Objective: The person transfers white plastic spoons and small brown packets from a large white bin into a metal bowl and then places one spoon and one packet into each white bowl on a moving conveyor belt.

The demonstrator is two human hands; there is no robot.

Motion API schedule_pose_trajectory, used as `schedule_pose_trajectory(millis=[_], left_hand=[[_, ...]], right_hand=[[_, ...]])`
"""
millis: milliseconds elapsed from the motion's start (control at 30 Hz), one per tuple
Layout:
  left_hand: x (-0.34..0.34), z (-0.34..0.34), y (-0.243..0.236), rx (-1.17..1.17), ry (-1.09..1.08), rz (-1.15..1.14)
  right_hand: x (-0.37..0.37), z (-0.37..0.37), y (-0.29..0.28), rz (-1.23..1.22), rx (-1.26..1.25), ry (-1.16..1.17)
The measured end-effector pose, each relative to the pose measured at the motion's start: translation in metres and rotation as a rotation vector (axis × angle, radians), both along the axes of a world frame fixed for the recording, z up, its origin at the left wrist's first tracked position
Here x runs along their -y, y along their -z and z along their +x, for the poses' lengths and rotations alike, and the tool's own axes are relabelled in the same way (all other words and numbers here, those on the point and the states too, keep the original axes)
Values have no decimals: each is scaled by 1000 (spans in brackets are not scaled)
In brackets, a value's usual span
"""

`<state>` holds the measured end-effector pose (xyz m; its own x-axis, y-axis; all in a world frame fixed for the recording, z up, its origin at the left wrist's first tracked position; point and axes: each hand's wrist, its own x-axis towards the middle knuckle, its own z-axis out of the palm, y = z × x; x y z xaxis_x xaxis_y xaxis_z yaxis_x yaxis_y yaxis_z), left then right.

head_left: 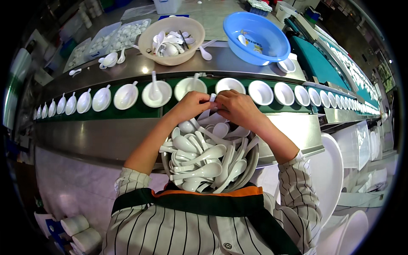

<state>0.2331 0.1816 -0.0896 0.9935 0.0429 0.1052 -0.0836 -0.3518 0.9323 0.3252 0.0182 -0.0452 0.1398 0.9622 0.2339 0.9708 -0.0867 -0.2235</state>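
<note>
A steel basin (252,163), heaped with white soup spoons (207,170), stands right in front of my body. Above its far rim, my left hand (192,104) and my right hand (239,109) meet, both with bent fingers. Between them shows the end of a white spoon (212,97), pinched by the fingers; its lower part is partly hidden. Just beyond my hands, a small white bowl (180,86) has a spoon handle standing up from it. To its right, another white bowl (230,86) holds no spoon.
A green conveyor belt (146,111) carries a row of bowls, those on the left with spoons. On the steel ledge behind are a beige basin (146,42) of spoons and a blue basin (272,38). Far right runs a teal belt (312,55); crates of spoons (127,36) stand far left.
</note>
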Motion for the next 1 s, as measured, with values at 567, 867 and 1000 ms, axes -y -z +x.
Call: schedule_pose_trajectory(millis=[567,867,1000], left_hand=[[-45,84,74,-27,-648,372],[61,11,-41,215,120,496],[61,5,-40,159,61,544]], right_hand=[[72,138,57,133,-765,502],[98,119,-4,-82,-1000,-76],[103,93,-38,-317,-603,131]])
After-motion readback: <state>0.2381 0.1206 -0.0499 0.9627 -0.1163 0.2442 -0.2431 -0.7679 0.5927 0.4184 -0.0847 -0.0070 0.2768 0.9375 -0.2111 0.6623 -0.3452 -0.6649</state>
